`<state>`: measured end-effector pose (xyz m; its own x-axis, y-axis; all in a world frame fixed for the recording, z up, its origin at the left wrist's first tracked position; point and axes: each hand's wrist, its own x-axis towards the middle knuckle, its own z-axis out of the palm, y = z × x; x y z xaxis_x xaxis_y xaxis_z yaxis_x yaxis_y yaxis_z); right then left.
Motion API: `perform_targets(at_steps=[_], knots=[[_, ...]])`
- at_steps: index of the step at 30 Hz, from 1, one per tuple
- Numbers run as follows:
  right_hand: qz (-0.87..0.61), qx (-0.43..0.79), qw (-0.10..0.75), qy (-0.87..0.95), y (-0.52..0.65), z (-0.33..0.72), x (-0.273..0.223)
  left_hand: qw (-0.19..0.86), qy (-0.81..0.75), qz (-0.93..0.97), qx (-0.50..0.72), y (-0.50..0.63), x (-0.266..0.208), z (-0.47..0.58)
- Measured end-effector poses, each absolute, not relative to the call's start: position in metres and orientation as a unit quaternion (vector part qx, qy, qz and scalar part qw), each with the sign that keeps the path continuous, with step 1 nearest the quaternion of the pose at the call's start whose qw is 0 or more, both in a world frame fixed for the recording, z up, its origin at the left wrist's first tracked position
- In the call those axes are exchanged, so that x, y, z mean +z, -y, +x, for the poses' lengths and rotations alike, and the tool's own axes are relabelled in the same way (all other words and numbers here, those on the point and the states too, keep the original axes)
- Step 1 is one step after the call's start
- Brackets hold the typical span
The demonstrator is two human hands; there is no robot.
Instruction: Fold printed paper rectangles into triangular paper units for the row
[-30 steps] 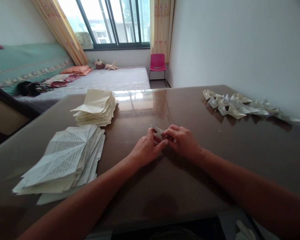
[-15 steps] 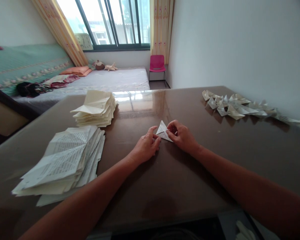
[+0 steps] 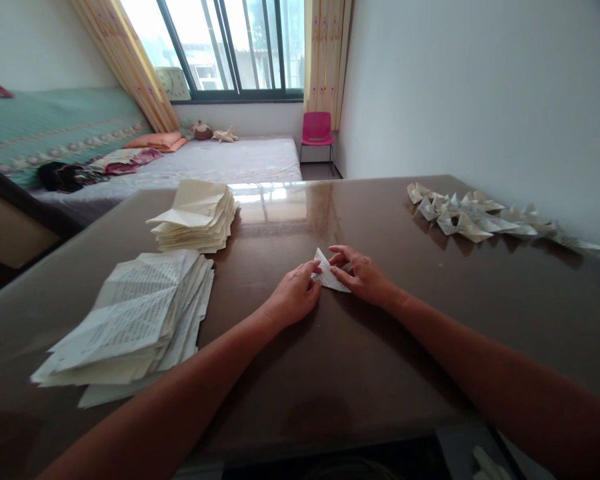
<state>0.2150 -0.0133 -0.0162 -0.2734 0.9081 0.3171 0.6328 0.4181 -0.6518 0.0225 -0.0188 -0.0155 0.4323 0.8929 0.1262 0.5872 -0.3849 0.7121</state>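
Note:
A small folded paper (image 3: pixel 329 275), printed and roughly triangular, rests on the brown table between my hands. My left hand (image 3: pixel 299 290) pinches its left edge, fingertips over the paper and thumb tucked in close. My right hand (image 3: pixel 363 272) is at the paper's right side, its thumb tip touching it and its index finger lifted apart. Part of the paper is hidden behind my fingers.
The brown table (image 3: pixel 260 373) carries a stack of creased printed sheets (image 3: pixel 125 317) and a yellower stack (image 3: pixel 195 210) at left. Several folded paper pieces (image 3: pixel 460 217) lie at the right, near the wall. Beyond are a bed (image 3: pixel 250 157) and a pink chair (image 3: pixel 317 129).
The paper has turned and shifted slightly toward me. My left fingers have closed onto its left edge, while my right fingers have loosened and spread.

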Motion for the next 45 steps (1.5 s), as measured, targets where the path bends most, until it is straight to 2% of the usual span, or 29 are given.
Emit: perform_targets(at_steps=[5,10,14,17,21,25,33,38,45], knots=[[-0.457,0.256,0.372,0.767,0.018,0.212,-0.012,0.353,-0.474,0.759,0.273,0.020,-0.011,0.024],[-0.386,0.191,0.356,0.829,0.022,0.210,-0.012,0.455,-0.505,0.670,0.300,0.014,-0.009,0.024],[-0.355,0.151,0.338,0.858,0.025,0.209,-0.011,0.485,-0.496,0.653,0.303,0.009,-0.013,0.024],[-0.361,0.137,0.348,0.855,0.027,0.206,-0.012,0.437,-0.484,0.701,0.288,0.012,-0.012,0.023],[-0.440,0.148,0.394,0.793,0.030,0.201,-0.014,0.269,-0.496,0.777,0.281,0.024,-0.002,0.025],[-0.463,0.163,0.332,0.806,0.030,0.200,-0.013,0.172,-0.520,0.801,0.243,0.033,0.008,0.029],[-0.460,0.119,0.346,0.809,0.031,0.200,-0.014,0.221,-0.526,0.760,0.311,0.027,-0.002,0.037],[-0.447,0.104,0.327,0.827,0.033,0.198,-0.014,0.242,-0.504,0.759,0.333,0.022,-0.006,0.037],[-0.487,0.081,0.340,0.801,0.026,0.203,-0.015,0.225,-0.500,0.762,0.345,0.013,-0.012,0.031]])
